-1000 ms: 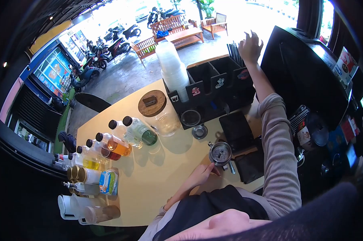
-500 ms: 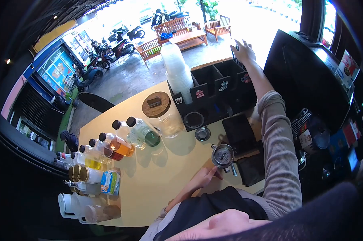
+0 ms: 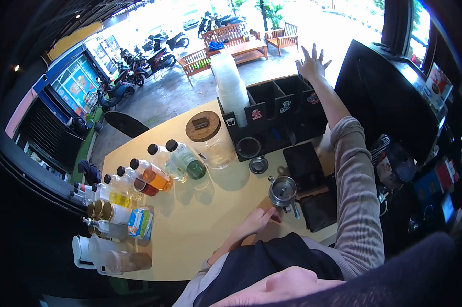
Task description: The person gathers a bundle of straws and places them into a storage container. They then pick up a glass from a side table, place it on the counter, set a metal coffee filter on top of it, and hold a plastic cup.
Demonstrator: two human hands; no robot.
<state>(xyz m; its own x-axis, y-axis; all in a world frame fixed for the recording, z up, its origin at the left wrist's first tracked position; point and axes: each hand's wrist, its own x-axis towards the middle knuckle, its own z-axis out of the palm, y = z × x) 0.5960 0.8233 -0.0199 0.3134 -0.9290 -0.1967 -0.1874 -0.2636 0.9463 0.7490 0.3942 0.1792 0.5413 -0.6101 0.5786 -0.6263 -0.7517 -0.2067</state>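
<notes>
Black organizer [image 3: 261, 130], right hand [image 3: 313, 65] open near its end, fingers spread, left hand [image 3: 260, 221] beside metal cup [image 3: 283, 191], grip unclear

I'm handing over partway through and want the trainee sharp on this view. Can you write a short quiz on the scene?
1. Which is nearest the left hand? (a) stack of clear plastic cups (b) round silver metal vessel (c) large clear jar with round wooden lid
2. True or false: the right hand has its fingers spread.
3. Fill in: the clear bottle of orange liquid has a ____ cap.

Key: 1 b; 2 true; 3 black
</notes>
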